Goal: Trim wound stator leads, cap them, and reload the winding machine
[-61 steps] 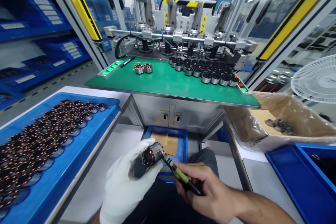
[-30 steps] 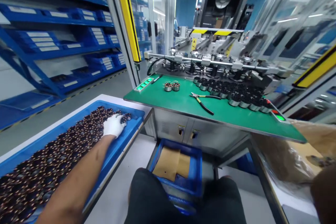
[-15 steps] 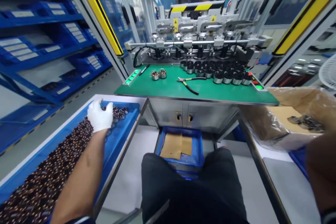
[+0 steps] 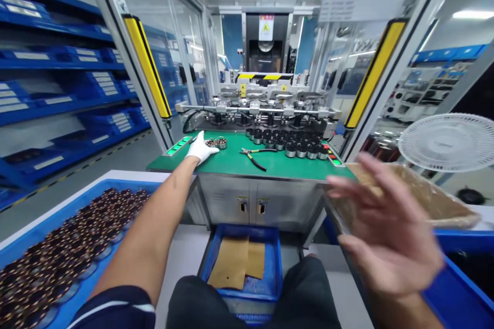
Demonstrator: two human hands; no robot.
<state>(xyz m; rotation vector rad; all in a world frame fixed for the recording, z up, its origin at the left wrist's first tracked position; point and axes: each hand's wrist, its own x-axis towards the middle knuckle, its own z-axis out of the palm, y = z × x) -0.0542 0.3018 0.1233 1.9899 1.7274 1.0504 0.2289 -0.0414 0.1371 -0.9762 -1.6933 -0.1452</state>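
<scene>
My left hand [image 4: 200,149], in a white glove, reaches over the left end of the green worktop. Its thumb and fingers are apart, beside a copper-wound motor stator [image 4: 210,143]; whether it touches that stator I cannot tell. A second wound stator [image 4: 221,143] stands just to the right. My right hand [image 4: 389,221], bare and blurred by motion, is raised at the right with its fingers spread and nothing visible in it. Yellow-and-black cutting pliers [image 4: 257,157] lie on the worktop. Rows of black-topped metal stator cores [image 4: 285,140] stand right of them.
A blue tray [image 4: 148,183] full of wound stators lies at the left. Behind the green worktop [image 4: 227,165] is a winding machine [image 4: 266,105]. A plastic-lined box [image 4: 428,190] and a white fan [image 4: 447,141] are at the right. A blue bin [image 4: 276,267] with cardboard sits below.
My left hand has moved from the tray of wound stators up to the two stators on the worktop. My right hand has risen into view at the right. The view has tilted upward.
</scene>
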